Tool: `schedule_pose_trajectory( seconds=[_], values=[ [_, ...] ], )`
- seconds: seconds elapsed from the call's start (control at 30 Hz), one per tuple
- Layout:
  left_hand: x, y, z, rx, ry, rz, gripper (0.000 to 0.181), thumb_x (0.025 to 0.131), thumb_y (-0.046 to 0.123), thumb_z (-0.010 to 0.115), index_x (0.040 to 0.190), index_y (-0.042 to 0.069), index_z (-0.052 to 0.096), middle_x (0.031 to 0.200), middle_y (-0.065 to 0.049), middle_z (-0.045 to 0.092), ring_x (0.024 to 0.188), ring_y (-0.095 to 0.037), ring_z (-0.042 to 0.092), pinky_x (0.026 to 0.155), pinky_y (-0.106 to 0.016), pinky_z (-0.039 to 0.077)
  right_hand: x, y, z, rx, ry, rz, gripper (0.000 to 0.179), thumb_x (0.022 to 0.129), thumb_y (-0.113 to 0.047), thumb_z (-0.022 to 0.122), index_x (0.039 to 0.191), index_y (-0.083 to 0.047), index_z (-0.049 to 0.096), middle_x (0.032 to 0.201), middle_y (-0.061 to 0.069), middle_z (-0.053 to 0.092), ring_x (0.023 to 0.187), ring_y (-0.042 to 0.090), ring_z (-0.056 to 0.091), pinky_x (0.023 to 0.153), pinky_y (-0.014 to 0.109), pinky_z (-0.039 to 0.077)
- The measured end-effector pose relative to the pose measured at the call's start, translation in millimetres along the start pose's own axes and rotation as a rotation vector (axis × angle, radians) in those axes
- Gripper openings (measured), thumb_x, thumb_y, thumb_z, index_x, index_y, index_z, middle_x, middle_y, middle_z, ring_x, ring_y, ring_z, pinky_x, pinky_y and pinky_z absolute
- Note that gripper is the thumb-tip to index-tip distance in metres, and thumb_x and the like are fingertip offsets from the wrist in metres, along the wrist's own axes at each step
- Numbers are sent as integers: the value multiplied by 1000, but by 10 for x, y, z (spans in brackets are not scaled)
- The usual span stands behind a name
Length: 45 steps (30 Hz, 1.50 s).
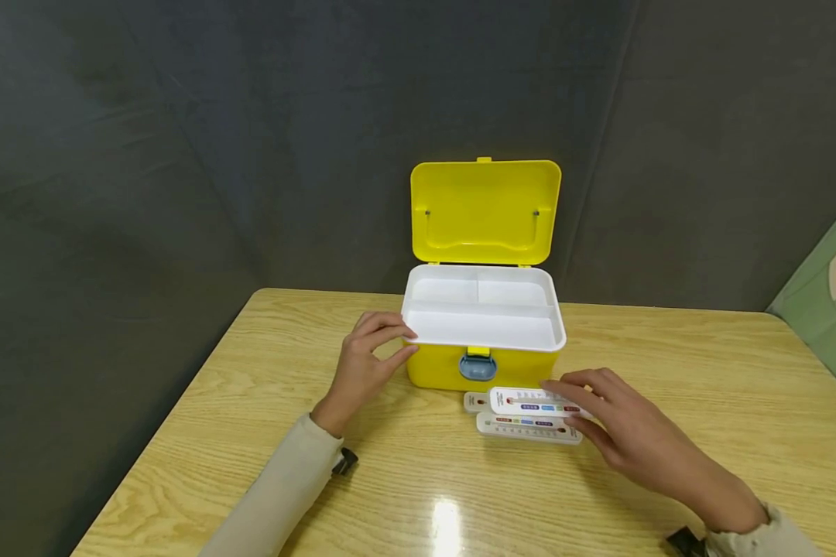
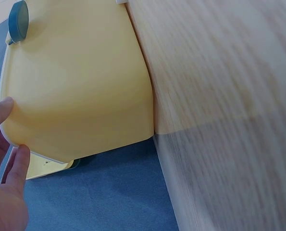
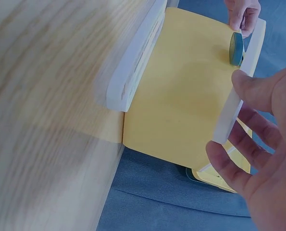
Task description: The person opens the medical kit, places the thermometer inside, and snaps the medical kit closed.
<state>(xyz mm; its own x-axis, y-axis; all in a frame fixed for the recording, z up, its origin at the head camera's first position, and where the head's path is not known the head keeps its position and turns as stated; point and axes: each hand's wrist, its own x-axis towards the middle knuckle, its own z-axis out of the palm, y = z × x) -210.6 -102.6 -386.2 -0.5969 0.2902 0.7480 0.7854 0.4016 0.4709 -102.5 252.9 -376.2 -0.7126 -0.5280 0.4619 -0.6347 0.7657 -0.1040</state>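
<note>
A yellow storage box (image 1: 484,371) stands on the table with its lid (image 1: 488,209) raised and a white divided tray (image 1: 484,307) at its top. At the front left corner of the box, my left hand (image 1: 371,360) pinches the rim, its thumb against the front wall in the left wrist view. My right hand (image 1: 623,433) holds a flat white thermometer (image 1: 529,401) by its right end, in front of the box. In the right wrist view this thermometer (image 3: 228,115) is lifted off the table. Beneath it lie another white thermometer (image 1: 529,433) and a partly hidden one (image 1: 475,402).
A grey-blue latch (image 1: 477,367) hangs on the front of the box. The wooden table (image 1: 286,340) ends close behind the box, where a dark cloth (image 1: 320,155) hangs. A green patterned surface (image 1: 822,294) is at the far right.
</note>
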Motion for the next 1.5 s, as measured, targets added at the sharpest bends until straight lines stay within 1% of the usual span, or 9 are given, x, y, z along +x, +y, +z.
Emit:
schedule_pose_trajectory(
  seconds=[0.07,0.13,0.37,0.6,0.87,1.17,1.27,1.37,1.5],
  values=[
    [-2,-1,-1,1,0,1,16,77,5,83,92,8,77,104,-7,68,105,-25,60,96,-38,53,12,-9,-6,-7,11,-1,57,102,-53,23,137,-27,60,120,-7,61,103,7,54,78,23,55],
    [-5,-5,-1,1,3,3,16,77,4,84,92,9,77,103,-7,69,105,-25,60,95,-39,53,27,-17,-12,-13,25,-8,59,103,-54,20,135,-26,61,119,-6,60,101,8,54,75,26,56],
    [-16,-6,-10,-1,4,-13,15,78,6,83,92,9,77,103,-6,69,105,-25,60,96,-39,53,60,-28,-29,-48,82,-42,56,106,-52,21,132,-26,63,116,-3,60,96,7,53,76,17,46],
    [-27,-10,-11,-3,3,-11,15,79,5,82,93,9,78,101,-5,69,104,-24,60,95,-38,53,91,-22,-63,-58,96,-37,57,105,-51,20,134,-24,62,111,-2,59,92,8,51,70,25,51],
    [-25,-13,-13,-16,-6,-11,15,79,6,82,93,9,78,102,-5,69,103,-23,59,94,-34,52,207,-24,-131,-63,157,-62,55,106,-49,23,131,-21,64,110,1,60,90,10,51,73,16,42],
    [-19,15,14,-35,-8,-13,15,79,7,82,93,9,78,103,-6,69,104,-24,60,94,-35,52,348,-17,-231,-47,163,-40,54,104,-46,27,131,-18,64,114,5,61,95,15,54,72,26,50],
    [-15,24,19,-35,-7,-14,14,79,6,82,93,9,78,103,-6,69,104,-24,60,93,-36,52,380,-8,-243,-45,160,-35,48,103,-42,34,132,-18,63,116,6,61,98,17,55,74,29,50],
    [-13,32,19,-36,-2,-16,15,79,6,82,93,9,78,103,-6,69,103,-24,60,92,-36,52,408,0,-247,-42,160,-37,35,100,-28,55,134,-17,62,117,6,62,100,18,55,79,28,47],
    [-11,40,12,-35,-3,-17,15,79,6,82,93,9,78,103,-6,69,103,-23,60,93,-35,52,448,-7,-248,-45,152,-26,58,81,-3,79,134,-17,62,116,6,62,99,19,54,81,31,46]
  ],
)
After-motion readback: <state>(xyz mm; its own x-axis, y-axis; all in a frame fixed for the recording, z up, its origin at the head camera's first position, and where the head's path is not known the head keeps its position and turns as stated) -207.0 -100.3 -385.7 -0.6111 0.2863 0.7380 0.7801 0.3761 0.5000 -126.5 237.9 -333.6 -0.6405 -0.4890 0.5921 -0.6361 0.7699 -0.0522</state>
